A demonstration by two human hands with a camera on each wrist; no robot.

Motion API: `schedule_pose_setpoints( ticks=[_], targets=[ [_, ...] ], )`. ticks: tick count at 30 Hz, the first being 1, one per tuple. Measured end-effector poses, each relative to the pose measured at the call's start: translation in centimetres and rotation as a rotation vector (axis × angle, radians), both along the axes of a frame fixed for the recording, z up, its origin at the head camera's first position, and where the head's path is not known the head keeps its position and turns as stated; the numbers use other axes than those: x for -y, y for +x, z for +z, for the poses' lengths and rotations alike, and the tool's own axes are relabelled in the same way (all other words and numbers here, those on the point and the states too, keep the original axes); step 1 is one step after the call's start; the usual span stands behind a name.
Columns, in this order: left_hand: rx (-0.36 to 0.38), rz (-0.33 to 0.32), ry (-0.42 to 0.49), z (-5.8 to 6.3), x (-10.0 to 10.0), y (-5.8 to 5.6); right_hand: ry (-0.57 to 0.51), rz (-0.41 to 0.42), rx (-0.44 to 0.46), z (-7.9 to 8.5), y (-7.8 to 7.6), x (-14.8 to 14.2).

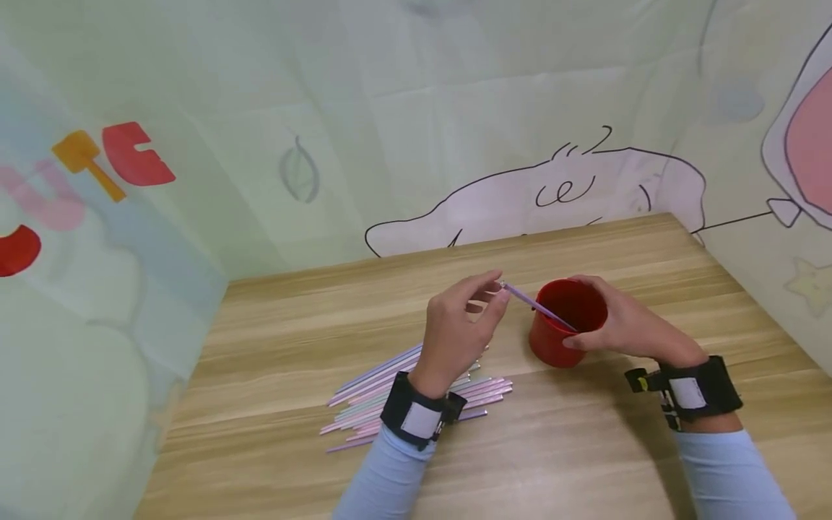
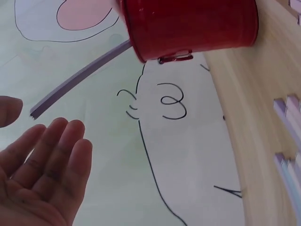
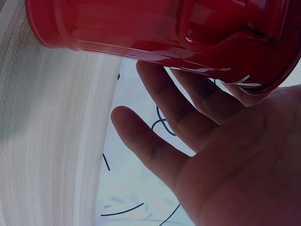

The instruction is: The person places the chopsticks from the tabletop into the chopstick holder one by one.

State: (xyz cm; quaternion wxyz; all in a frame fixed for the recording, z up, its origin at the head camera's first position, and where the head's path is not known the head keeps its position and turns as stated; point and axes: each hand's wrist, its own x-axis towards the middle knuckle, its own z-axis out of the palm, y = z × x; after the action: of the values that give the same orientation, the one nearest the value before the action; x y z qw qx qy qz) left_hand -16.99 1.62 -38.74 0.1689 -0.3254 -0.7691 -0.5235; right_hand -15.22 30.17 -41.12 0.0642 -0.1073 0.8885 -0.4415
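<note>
A slim lilac faceted pencil (image 1: pixel 528 298) slants out of a red bucket (image 1: pixel 551 347), its lower part inside over the near rim. My left hand (image 1: pixel 457 321) is at the pencil's upper end. In the left wrist view its thumb and fingers are spread apart around that end of the pencil (image 2: pixel 80 79). With my right hand (image 1: pixel 629 323) I grip the bucket from the right, thumb over the near rim and fingers around the far side. The right wrist view shows those fingers (image 3: pixel 162 92) against the red wall.
A loose pile of pastel pencils (image 1: pixel 370 397) lies on the wooden table (image 1: pixel 273 318), left of the bucket and partly hidden under my left wrist. A printed cloth backdrop (image 1: pixel 364 144) hangs behind the table's far edge and down both sides.
</note>
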Motion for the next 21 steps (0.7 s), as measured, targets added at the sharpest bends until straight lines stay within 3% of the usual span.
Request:
schedule_pose_setpoints(
  ticks=[11,21],
  targets=[
    [-0.049,0.009,-0.093,0.2,3.5,1.6,-0.011,0.006,0.006,-0.1,0.1,-0.1],
    [-0.093,0.041,-0.317,-1.2,6.4,3.3,-0.005,0.020,-0.007,-0.1,-0.2,-0.2]
  ],
)
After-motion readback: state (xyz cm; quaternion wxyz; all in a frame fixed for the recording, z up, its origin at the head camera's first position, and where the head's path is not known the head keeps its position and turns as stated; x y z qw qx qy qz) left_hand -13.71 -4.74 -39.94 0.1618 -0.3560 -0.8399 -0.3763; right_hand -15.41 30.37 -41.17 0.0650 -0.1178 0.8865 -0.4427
